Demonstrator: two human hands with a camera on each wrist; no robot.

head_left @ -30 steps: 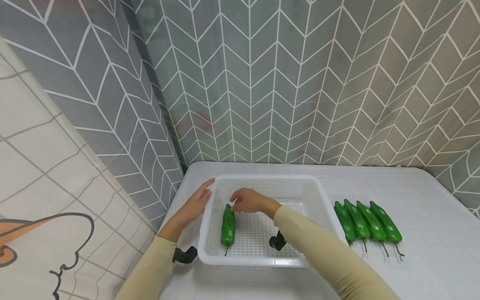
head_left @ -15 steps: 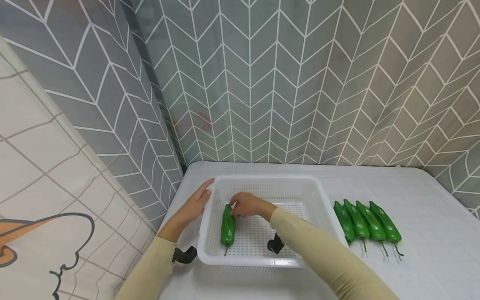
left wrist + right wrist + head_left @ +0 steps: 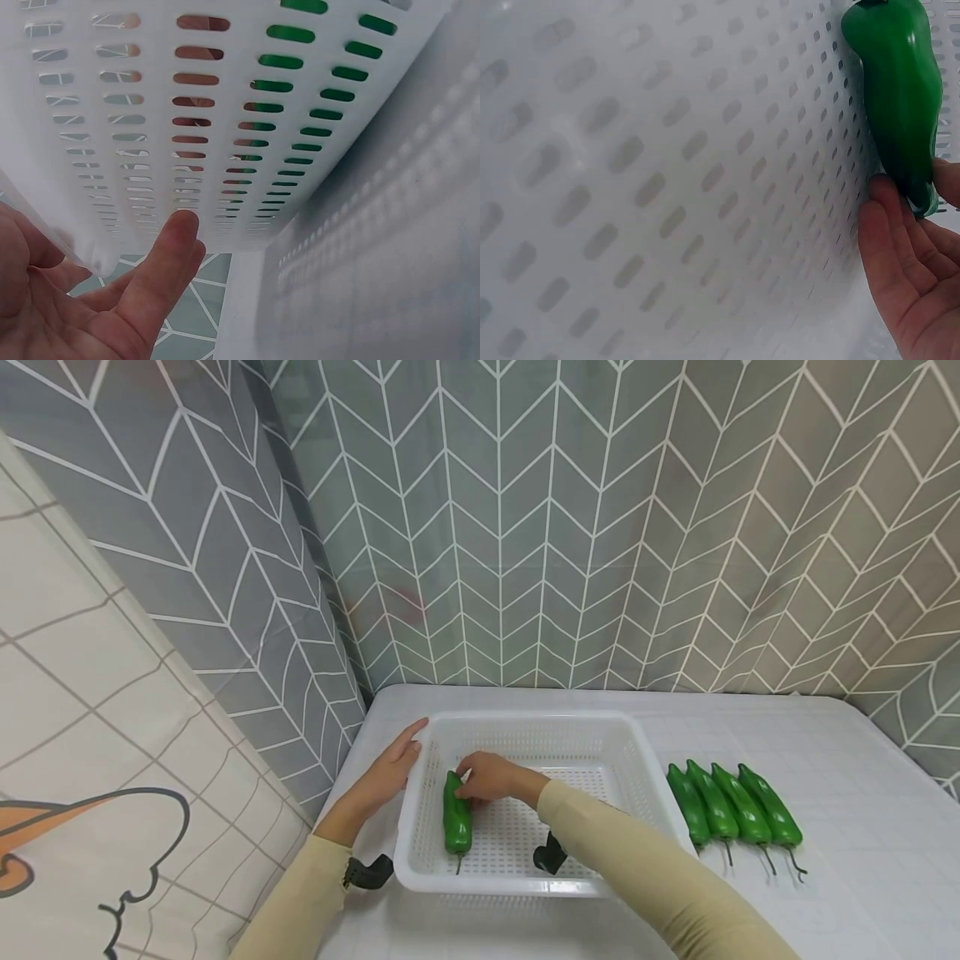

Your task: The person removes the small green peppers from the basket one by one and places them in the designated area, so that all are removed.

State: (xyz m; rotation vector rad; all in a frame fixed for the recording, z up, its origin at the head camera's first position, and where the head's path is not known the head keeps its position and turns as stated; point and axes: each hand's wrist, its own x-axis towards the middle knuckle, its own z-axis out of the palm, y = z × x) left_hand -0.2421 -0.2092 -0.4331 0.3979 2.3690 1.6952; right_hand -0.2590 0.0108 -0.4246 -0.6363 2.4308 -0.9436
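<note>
A white perforated plastic basket (image 3: 540,885) stands on the table. Inside it, along the left side, lies a long green pepper (image 3: 457,827), stem toward the person. My right hand (image 3: 489,777) reaches into the basket and pinches the pepper's far, tapered end; in the right wrist view the fingers (image 3: 889,247) lie on one side of that tip and the thumb on the other. At the basket's left side, my left hand (image 3: 386,774) touches the rim near the far corner. Its extended fingers (image 3: 161,274) rest against the outer wall in the left wrist view.
Several green peppers (image 3: 742,810) lie side by side on the white-covered table (image 3: 862,827), right of the basket. A grey chevron-patterned curtain (image 3: 562,527) hangs behind the table, and a white tile-patterned cloth (image 3: 112,652) hangs at the left.
My right hand has moved slightly toward me and farther over the pepper's tip. The pepper has shifted a little toward me. My left hand stays at the basket's side.
</note>
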